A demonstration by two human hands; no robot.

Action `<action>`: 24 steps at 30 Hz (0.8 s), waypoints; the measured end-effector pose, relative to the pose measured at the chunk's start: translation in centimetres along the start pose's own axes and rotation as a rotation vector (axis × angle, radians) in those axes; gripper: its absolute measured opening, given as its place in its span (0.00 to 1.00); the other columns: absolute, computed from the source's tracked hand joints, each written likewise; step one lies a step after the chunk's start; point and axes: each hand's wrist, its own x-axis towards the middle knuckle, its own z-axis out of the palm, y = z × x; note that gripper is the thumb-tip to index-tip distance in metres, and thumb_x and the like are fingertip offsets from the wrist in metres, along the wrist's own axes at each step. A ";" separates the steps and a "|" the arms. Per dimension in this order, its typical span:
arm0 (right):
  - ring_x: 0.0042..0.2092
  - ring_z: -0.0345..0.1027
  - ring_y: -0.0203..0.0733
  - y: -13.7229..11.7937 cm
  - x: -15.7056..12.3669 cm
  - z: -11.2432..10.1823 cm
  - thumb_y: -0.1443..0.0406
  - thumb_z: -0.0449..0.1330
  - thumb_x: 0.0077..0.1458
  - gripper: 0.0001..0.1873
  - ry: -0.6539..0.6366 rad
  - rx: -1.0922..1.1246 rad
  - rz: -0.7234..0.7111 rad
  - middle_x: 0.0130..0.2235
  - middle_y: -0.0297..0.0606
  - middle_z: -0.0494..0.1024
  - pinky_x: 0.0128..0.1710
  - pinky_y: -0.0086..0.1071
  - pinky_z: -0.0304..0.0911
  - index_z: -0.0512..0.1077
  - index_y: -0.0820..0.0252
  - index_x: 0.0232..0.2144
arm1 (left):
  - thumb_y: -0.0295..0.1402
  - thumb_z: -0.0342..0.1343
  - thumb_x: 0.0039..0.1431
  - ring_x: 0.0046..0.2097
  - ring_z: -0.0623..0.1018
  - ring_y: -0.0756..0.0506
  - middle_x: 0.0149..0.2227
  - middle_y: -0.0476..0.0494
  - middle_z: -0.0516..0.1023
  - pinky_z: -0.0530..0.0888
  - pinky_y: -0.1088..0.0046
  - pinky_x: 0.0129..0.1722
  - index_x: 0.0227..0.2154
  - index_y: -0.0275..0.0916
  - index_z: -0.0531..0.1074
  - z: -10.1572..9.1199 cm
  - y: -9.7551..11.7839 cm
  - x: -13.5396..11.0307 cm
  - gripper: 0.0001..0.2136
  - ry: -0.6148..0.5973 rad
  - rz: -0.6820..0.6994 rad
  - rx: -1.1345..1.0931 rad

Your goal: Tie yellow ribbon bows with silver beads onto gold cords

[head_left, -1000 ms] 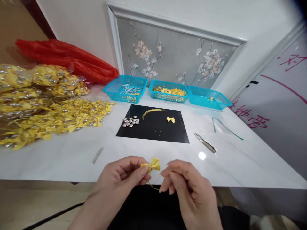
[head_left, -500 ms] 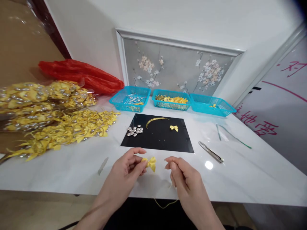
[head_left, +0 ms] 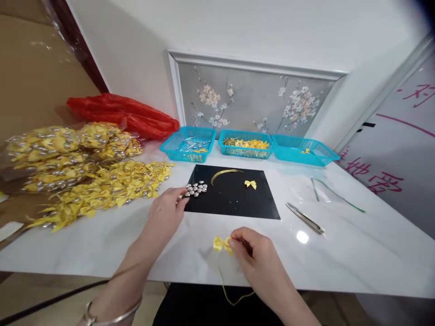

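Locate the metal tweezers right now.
Head view, right side: the metal tweezers lie flat on the white table, just right of the black mat and beyond the right hand, which pinches a yellow bow.

Bow knot hidden behind R hand; L basket contents too small.

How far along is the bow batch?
Done: a pile of beaded bows lies at left, more in bags. In hand: the right hand pinches a yellow bow, thread trailing; the left hand is at the silver beads on the black mat. Left: this bow shows no bead, and a spare bow plus baskets of parts wait.
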 end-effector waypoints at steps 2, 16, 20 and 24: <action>0.26 0.60 0.37 0.3 -0.1 0.2 0.68 0.53 0.60 0.11 0.010 -0.063 -0.032 0.26 0.33 0.70 0.27 0.29 0.54 0.68 0.58 0.26 | 0.36 0.58 0.65 0.47 0.79 0.40 0.50 0.40 0.78 0.77 0.54 0.47 0.48 0.38 0.74 0.1 -0.9 1.6 0.12 -0.022 0.025 0.079; 0.34 0.73 0.41 1.7 -1.1 -0.3 0.68 0.44 0.66 0.18 0.152 -0.151 -0.213 0.39 0.42 0.76 0.32 0.32 0.67 0.73 0.60 0.47 | 0.36 0.58 0.65 0.44 0.81 0.42 0.47 0.41 0.80 0.79 0.58 0.44 0.46 0.38 0.75 0.4 -0.1 2.3 0.10 -0.101 -0.040 -0.079; 0.24 0.67 0.31 -0.2 -2.5 -0.6 0.69 0.44 0.69 0.19 0.141 0.108 -0.245 0.40 0.34 0.77 0.26 0.26 0.66 0.65 0.50 0.57 | 0.39 0.59 0.61 0.37 0.84 0.43 0.34 0.45 0.84 0.81 0.65 0.41 0.37 0.39 0.77 -0.4 2.2 -1.8 0.09 -0.152 -0.102 -0.383; 0.24 0.68 0.29 -2.4 -3.2 -0.5 0.69 0.49 0.69 0.10 0.137 0.278 -0.260 0.32 0.30 0.76 0.26 0.23 0.65 0.69 0.54 0.43 | 0.40 0.65 0.54 0.35 0.84 0.47 0.32 0.48 0.86 0.81 0.76 0.38 0.34 0.43 0.80 -1.1 4.7 -6.7 0.08 -0.248 -0.207 -0.722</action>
